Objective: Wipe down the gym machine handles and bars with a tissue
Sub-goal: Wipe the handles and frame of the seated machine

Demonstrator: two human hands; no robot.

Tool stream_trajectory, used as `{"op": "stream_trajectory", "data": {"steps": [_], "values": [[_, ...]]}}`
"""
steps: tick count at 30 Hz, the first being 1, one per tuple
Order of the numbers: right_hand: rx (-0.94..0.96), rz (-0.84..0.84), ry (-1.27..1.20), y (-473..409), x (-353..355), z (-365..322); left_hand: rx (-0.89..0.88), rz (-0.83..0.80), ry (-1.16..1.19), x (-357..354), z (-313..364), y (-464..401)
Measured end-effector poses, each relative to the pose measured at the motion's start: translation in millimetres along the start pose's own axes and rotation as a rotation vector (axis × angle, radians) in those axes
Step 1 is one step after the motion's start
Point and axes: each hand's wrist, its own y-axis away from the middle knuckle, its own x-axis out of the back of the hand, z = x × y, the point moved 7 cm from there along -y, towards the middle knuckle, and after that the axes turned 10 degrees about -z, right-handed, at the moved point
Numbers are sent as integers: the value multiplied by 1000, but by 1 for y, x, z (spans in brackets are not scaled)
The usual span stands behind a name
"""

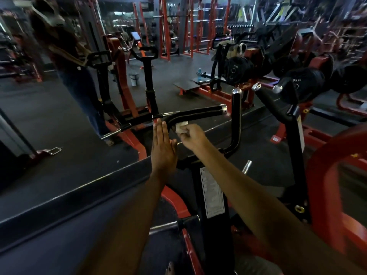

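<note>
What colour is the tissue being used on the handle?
White. The head view shows the tissue pinched in the right hand against the black handle.

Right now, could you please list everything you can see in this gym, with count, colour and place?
tissue: one, white, pressed on the bend of the horizontal handle.
horizontal handle: one, black with chrome cap, centre.
upright handle: one, black, chrome cap, right of centre.
angled handle: one, black, further right.
weight plates: several, black, on machines at right.
machine frame: red, lower right.
label: one, white, on the black centre post.
bucket: one, pale, on the floor behind.
bottle: one, blue, on a far machine.
left hand: flat, fingers straight, beside the bar.
right hand: grips the tissue.
</note>
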Motion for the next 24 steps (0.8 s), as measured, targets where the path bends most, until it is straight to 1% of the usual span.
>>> {"op": "stream_trajectory", "data": {"steps": [1,3,4,8,9,10,13,15,17,19,22,24], "values": [[-26,-19,68,7,0,2,2,-16,-23,2,1,1],[-26,-1,284,19,6,-8,41,-81,-66,9,2,4],[-28,14,329,24,7,-13,78,-113,-78,13,2,6],[73,90,597,42,6,-23,216,-148,-59,42,3,27],[89,111,715,46,4,-22,235,-161,-75,50,1,36],[116,89,847,50,-3,-18,253,-190,-116,59,-2,45],[323,1,1254,74,-29,-6,286,-266,-287,92,-10,70],[471,-45,1459,97,-45,11,323,-282,-331,122,-10,95],[557,-40,1595,119,-49,36,363,-284,-345,149,-8,127],[591,-44,1689,151,-51,66,435,-300,-371,172,-9,168],[587,-94,1760,197,-53,111,548,-306,-392,193,-15,232],[582,-140,1784,220,-52,141,613,-313,-358,201,-21,274]]}}
